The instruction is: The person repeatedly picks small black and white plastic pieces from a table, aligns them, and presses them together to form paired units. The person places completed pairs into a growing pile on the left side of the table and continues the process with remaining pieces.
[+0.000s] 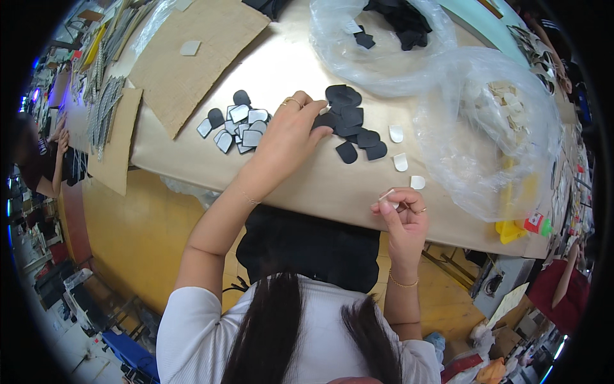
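My left hand (291, 128) reaches over the table, its thumb and fingers apart at the left edge of a loose pile of black round-ended flat pieces (352, 116). Whether its fingertips have hold of a piece is hard to see. Near the table's front edge, my right hand (406, 221) pinches a small white flat piece (386, 194), seen almost edge-on. Three white pieces of the same shape (400, 162) lie in a slanting row between that hand and the black pile. Left of my left forearm sits a heap of black-edged pieces with pale faces (239, 115).
A clear plastic bag of white pieces (508, 105) lies at the right, another bag with black material (400, 25) at the back. Cardboard sheets (192, 61) cover the left side. A yellow object (510, 232) and a green-capped bottle (537, 224) stand at the right edge. Other people are at both sides.
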Demonstrator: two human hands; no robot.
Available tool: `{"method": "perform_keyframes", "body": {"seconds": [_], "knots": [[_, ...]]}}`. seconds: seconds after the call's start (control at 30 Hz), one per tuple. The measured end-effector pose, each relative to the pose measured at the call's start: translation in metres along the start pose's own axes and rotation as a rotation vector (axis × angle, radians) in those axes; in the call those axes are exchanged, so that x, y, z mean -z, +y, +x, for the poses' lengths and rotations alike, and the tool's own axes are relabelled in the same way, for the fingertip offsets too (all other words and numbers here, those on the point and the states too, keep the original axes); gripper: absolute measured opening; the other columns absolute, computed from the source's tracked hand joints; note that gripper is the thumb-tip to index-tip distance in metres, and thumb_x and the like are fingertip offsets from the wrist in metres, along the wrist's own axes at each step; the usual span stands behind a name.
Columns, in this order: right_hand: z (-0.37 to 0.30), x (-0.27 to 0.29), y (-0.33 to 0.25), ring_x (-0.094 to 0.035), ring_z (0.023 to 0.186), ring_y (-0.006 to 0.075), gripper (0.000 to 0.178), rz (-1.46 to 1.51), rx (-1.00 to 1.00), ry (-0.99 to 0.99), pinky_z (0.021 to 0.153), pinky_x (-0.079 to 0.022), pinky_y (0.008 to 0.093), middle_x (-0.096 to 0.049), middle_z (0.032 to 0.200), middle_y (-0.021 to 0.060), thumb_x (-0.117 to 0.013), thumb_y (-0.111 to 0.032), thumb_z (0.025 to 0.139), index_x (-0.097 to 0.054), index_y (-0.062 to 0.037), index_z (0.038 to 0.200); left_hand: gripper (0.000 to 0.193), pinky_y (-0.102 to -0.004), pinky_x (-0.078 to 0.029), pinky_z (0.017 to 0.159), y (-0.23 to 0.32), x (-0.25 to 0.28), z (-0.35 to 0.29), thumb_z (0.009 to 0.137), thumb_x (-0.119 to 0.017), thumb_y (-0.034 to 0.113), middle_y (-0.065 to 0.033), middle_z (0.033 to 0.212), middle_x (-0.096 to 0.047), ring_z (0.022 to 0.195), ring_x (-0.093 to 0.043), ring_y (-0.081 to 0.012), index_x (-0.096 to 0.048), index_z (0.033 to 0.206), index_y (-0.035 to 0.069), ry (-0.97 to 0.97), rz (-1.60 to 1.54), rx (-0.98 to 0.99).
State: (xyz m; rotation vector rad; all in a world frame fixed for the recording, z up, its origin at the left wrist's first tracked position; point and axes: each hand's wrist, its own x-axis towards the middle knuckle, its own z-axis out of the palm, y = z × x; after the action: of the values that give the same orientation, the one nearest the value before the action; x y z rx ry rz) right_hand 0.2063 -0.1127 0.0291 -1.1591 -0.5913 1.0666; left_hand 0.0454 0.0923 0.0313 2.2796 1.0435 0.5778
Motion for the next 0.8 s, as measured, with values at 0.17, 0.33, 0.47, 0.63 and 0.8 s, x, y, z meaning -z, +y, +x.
{"method": "perform_keyframes", "body": {"seconds": [0.17, 0.33, 0.47, 0.63, 0.8], "knots": [[-0.001, 0.003, -0.002, -0.065, 0.096, 0.0143, 0.017, -0.012, -0.027, 0.118, 0.088, -0.054, 0.028, -0.063, 0.107, 0.0085, -0.065, 0.007, 0.095, -0.062, 0.0009, 0.111, 0.025, -0.0415, -0.049, 0.082, 0.0, -0.015, 0.002, 0.081, -0.079, 0.012, -0.0135, 0.103, -0.062, 0.094, -0.06, -0.0343, -0.064, 0.097, 0.0, 0.059, 0.073, -0.017], [0.008, 0.003, 0.006, -0.064, 0.096, 0.0131, 0.016, -0.179, 0.105, 0.003, 0.087, -0.053, 0.0268, -0.062, 0.109, 0.0084, -0.066, 0.006, 0.095, -0.064, 0.0037, 0.11, 0.022, -0.0444, -0.048, 0.077, 0.007, -0.017, -0.001, 0.079, -0.078, 0.008, -0.0117, 0.094, -0.063, 0.086, -0.06, -0.0359, -0.058, 0.087, 0.001, 0.056, 0.167, -0.071], [0.015, -0.005, 0.006, -0.065, 0.097, 0.0139, 0.012, -0.177, 0.091, 0.012, 0.086, -0.052, 0.027, -0.062, 0.108, 0.0079, -0.065, 0.005, 0.096, -0.065, 0.0042, 0.108, 0.023, -0.0428, -0.049, 0.077, 0.01, -0.002, -0.011, 0.079, -0.076, 0.005, -0.0115, 0.094, -0.063, 0.087, -0.061, -0.0353, -0.056, 0.089, 0.002, -0.05, 0.066, -0.07], [0.017, -0.009, 0.002, -0.065, 0.099, 0.0145, 0.012, -0.21, 0.121, 0.035, 0.087, -0.053, 0.0273, -0.061, 0.107, 0.0072, -0.063, 0.001, 0.099, -0.066, 0.0038, 0.11, 0.023, -0.0409, -0.049, 0.079, 0.013, 0.008, -0.03, 0.078, -0.077, 0.005, -0.012, 0.095, -0.064, 0.088, -0.062, -0.034, -0.057, 0.09, 0.003, -0.048, -0.103, -0.076], [0.009, 0.002, 0.003, -0.068, 0.091, 0.0141, 0.015, -0.282, 0.013, 0.121, 0.082, -0.056, 0.026, -0.062, 0.105, 0.0068, -0.065, -0.002, 0.098, -0.066, 0.0055, 0.112, 0.028, -0.0403, -0.049, 0.083, 0.035, -0.031, -0.07, 0.075, -0.082, 0.01, -0.0101, 0.097, -0.062, 0.092, -0.062, -0.0304, -0.062, 0.094, 0.004, -0.091, 0.0, -0.384]]}}
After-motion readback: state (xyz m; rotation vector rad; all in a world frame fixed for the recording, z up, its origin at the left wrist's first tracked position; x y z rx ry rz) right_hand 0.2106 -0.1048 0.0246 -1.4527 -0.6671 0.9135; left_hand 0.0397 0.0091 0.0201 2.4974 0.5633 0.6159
